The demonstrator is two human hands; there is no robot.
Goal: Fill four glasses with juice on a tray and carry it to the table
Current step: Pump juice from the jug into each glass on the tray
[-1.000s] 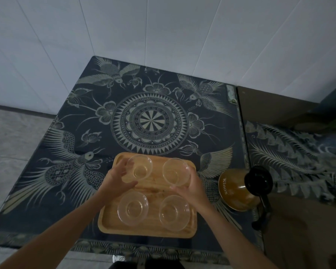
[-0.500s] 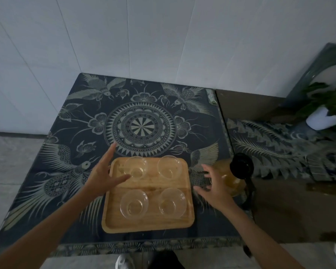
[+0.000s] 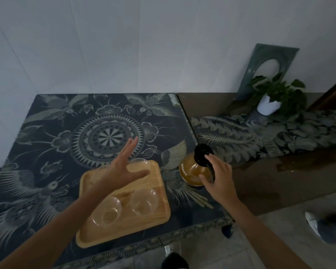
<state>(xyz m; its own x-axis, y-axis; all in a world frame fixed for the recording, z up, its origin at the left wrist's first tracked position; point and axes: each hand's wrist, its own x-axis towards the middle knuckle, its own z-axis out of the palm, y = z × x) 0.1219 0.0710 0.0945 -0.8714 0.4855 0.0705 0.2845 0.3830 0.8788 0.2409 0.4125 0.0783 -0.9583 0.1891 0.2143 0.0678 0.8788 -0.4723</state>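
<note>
I am closing my right hand [image 3: 220,181] on the black handle [image 3: 209,166] of the amber glass jug [image 3: 190,173], right of the rectangular wooden tray [image 3: 124,232]; left hand [image 3: 122,171] spread, empty. Grip fully before lifting.

a pale wooden tray [image 3: 122,228] lies on a dark cloth [image 3: 47,152] patterned with birds and a mandala; the jug [image 3: 190,171] looks amber, perhaps juice, with a black lid [image 3: 202,153].

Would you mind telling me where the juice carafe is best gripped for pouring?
Grip the black handle that curves down the near-right side of the juice carafe, coming from the right, where the right hand already reaches; the round glass body offers no sure hold.
</note>
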